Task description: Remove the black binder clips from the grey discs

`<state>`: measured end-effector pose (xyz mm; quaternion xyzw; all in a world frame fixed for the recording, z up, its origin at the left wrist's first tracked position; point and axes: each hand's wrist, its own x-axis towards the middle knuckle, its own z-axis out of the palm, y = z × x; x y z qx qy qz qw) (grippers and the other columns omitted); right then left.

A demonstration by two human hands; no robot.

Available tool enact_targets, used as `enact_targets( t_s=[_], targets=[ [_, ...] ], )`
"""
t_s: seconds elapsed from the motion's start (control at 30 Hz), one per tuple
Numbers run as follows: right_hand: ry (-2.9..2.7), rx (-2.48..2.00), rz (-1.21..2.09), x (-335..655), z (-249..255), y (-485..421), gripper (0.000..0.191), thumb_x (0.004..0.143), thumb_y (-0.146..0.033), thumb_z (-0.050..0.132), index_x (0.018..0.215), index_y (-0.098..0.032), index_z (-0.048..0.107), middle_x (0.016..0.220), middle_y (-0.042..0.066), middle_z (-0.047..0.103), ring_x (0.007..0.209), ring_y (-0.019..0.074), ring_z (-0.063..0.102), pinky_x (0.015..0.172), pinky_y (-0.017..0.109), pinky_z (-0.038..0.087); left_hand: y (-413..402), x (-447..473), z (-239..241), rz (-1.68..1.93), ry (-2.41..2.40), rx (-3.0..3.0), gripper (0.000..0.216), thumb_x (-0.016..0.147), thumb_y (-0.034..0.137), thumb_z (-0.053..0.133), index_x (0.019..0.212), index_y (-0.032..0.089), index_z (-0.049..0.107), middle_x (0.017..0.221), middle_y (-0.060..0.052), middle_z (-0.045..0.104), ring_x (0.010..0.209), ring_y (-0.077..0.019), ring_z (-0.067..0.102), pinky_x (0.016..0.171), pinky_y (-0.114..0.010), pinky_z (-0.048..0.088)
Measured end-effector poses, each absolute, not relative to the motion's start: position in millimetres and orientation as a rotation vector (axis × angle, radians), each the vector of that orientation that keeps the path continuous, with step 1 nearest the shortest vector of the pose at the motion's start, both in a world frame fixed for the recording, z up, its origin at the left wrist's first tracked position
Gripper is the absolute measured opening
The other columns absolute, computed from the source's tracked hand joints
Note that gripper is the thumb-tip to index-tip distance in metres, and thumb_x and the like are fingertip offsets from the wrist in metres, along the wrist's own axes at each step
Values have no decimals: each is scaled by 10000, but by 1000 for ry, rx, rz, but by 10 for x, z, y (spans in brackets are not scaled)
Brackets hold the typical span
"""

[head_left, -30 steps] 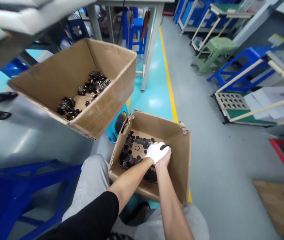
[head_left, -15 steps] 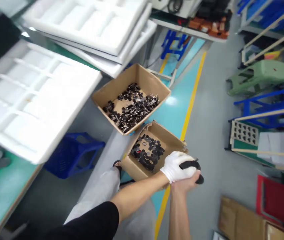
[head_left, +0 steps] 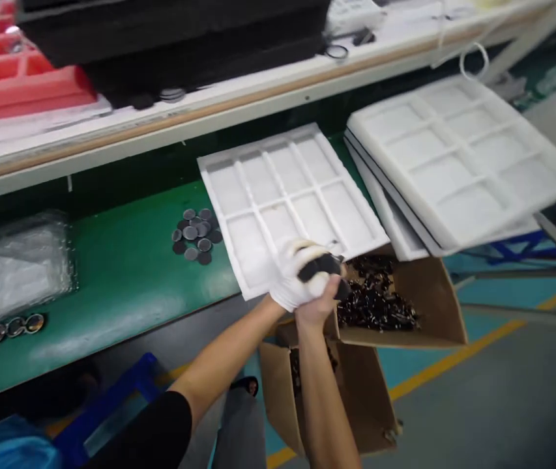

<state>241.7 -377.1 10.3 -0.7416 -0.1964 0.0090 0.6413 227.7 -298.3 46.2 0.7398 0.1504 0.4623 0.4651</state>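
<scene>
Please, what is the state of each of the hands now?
Left hand, gloved: closed, holding black pieces.
Right hand, bare: closed against the left, also holding black pieces.

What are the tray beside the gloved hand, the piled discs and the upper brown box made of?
Tray: probably foam, matte white, with thick, rounded ribs. Discs: metal or plastic, unclear; some grey faces shine faintly. Box: likely cardboard, dull brown, thin walls.

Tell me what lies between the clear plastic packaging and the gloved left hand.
In the head view, left to right: green bench top, a loose cluster of discs, then the white compartment tray.
</scene>
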Motion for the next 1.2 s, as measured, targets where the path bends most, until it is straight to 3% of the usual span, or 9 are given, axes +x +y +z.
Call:
enact_targets(
  t_s=[0.17, 0.33, 0.5, 0.63, 0.77, 0.83, 1.0, 1.07, 1.2],
  targets=[
    [-841, -1706, 100, 2437, 46, -2761, 404, 1060, -443, 442, 1242, -185, 694, 1273, 158, 586, 1216, 297, 649, 1035, 489, 562, -2176, 1893, 77, 1245, 821, 1679, 339, 1020, 465, 523, 1174, 199, 666, 1139, -114, 683, 1096, -253, 667, 1006, -470, 583],
    [-1159, -1782, 143, 2768, 40, -2696, 355, 982, -422, 617, 1235, -204, 737, 1294, 159, 571, 1271, 326, 595, 1105, 561, 515, -2072, 1804, -155, 1118, 930, 1610, 314, 1028, 347, 506, 1275, 216, 649, 1258, -112, 694, 1208, -247, 653, 1095, -453, 547],
    [-1330, -1854, 126, 2882, 40, -2810, 396, 960, -376, 626, 1309, -204, 699, 1455, 185, 481, 1426, 353, 482, 1167, 599, 463, -2067, 1805, -193, 1039, 924, 1580, 439, 1029, 363, 517, 1437, 216, 582, 1466, -128, 624, 1383, -258, 587, 1198, -453, 482],
    [-1340, -1924, 93, 2738, -27, -2819, 438, 977, -348, 580, 1388, -209, 642, 1518, 189, 460, 1440, 336, 484, 1150, 574, 487, -2034, 1839, -191, 992, 970, 1584, 459, 1100, 365, 314, 1408, 186, 603, 1427, -142, 656, 1362, -234, 609, 1181, -456, 495],
    [-1223, -1996, 66, 2669, -83, -2824, 454, 988, -366, 547, 1406, -203, 618, 1498, 197, 510, 1448, 370, 446, 1178, 658, 396, -2031, 1885, -155, 939, 1018, 1672, 490, 1102, 397, 284, 1350, 157, 632, 1408, -168, 656, 1403, -267, 560, 1251, -547, 392],
    [-1161, -2011, 86, 2711, -91, -2849, 510, 989, -418, 547, 1446, -191, 573, 1539, 209, 472, 1477, 379, 407, 1186, 662, 374, -2054, 1884, -128, 879, 1022, 1729, 507, 1103, 394, 265, 1447, 164, 559, 1492, -174, 598, 1464, -268, 508, 1277, -553, 353],
    [-1023, -2035, 175, 2962, -72, -2983, 533, 1065, -386, 323, 1532, -158, 440, 1546, 237, 428, 1465, 339, 416, 1171, 615, 394, -2104, 1773, 14, 689, 1000, 1894, 649, 1092, 394, 277, 1669, 127, 147, 1714, -245, 263, 1618, -304, 267, 1300, -564, 315],
    [-1009, -2049, 218, 3066, -57, -3084, 536, 1060, -382, 309, 1522, -146, 443, 1524, 243, 433, 1454, 352, 408, 1168, 632, 376, -2078, 1682, 118, 603, 943, 1986, 682, 1075, 409, 342, 1669, 137, 148, 1720, -247, 237, 1624, -325, 243, 1294, -579, 318],
    [-1066, -2057, 368, 3085, 9, -3487, 520, 976, -395, 464, 1423, -143, 548, 1495, 244, 430, 1429, 406, 395, 1164, 706, 314, -1981, 1389, 337, 477, 858, 2155, 714, 1043, 422, 420, 1658, 148, 185, 1707, -246, 255, 1609, -340, 273, 1263, -575, 363]
  ],
)
